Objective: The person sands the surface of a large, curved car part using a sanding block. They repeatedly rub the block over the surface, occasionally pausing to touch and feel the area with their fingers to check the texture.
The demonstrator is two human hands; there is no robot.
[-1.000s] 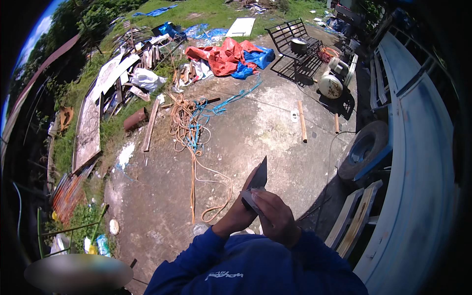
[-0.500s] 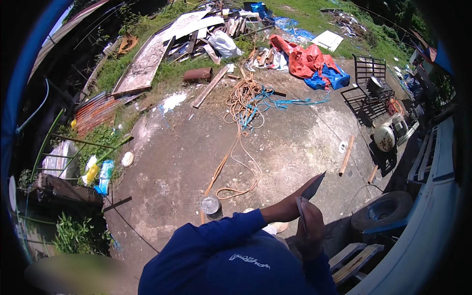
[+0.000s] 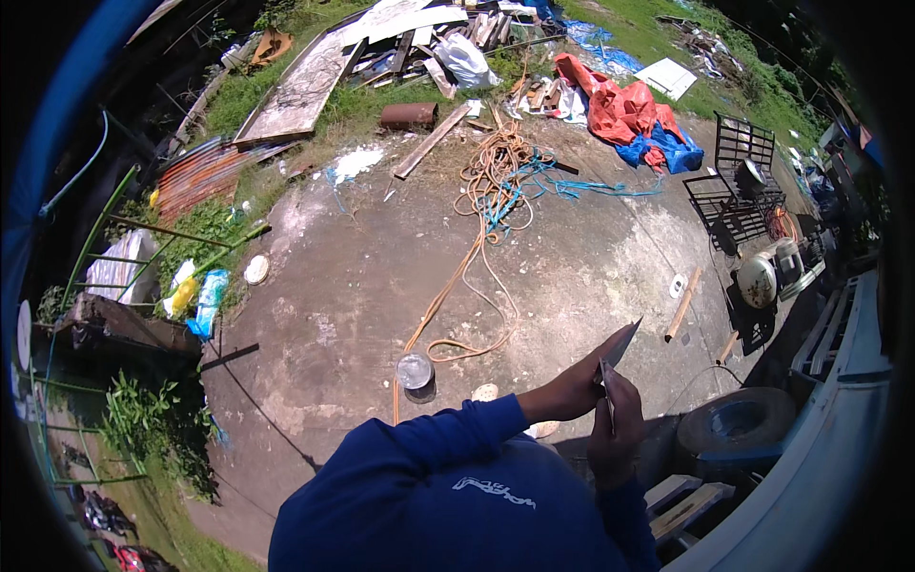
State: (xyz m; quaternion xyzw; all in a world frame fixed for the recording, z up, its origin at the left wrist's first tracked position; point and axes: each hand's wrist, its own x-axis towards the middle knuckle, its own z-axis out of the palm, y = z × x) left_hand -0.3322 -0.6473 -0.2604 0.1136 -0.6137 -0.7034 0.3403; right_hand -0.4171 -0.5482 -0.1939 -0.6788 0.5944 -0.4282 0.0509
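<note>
Out in front of my body, my left hand (image 3: pixel 569 391) grips a thin, flat grey blade (image 3: pixel 623 345), scraper-like, with its pointed corner aimed up and to the right. Close beside it, my right hand (image 3: pixel 620 421) is closed around a second thin, flat tool (image 3: pixel 602 376), whose tip stands near the fingers of my left hand. Whether the two tools touch, I cannot tell. Their handles are hidden in my fingers. Left of my forearm, a round tub (image 3: pixel 414 370) with a pale grey top stands on the concrete.
Tangled orange rope (image 3: pixel 498 162) trails toward the tub. Wooden strips (image 3: pixel 682 303) lie on the concrete at right, near a tyre (image 3: pixel 739 419) and a black metal rack (image 3: pixel 743 143). Red and blue tarps (image 3: pixel 624 110) and a scrap pile (image 3: pixel 410 48) lie at the back.
The whole view has shifted, so the yard's things sit farther right and higher. Both hands appear slightly higher and to the right, still holding their flat tools.
</note>
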